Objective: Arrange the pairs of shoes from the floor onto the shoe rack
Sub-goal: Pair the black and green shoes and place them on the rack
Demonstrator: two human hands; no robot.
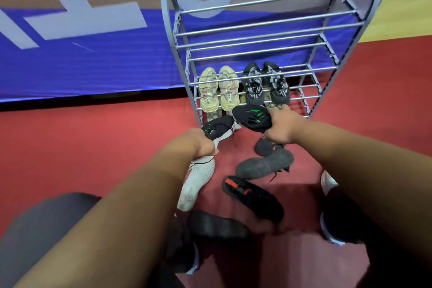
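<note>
A grey metal shoe rack point(268, 37) stands against the banner wall. On a low tier sit a pale yellow pair point(218, 89) and a black-and-white patterned pair point(266, 84). My left hand point(198, 144) is shut on a black shoe with a white sole point(218, 127), held just in front of the rack's bottom left. My right hand point(280, 127) is shut on a black shoe with green sole marks point(252, 117), sole up, near the rack's bottom front. A white shoe point(198, 184) lies on the floor below my left hand.
On the red floor point(93, 147) between my arms lie several dark shoes: a grey-black one point(264, 165), one with red marks point(252, 199), another under my right hand point(266, 147). My own feet in dark shoes point(336, 217) flank them. A blue banner point(93, 65) covers the wall.
</note>
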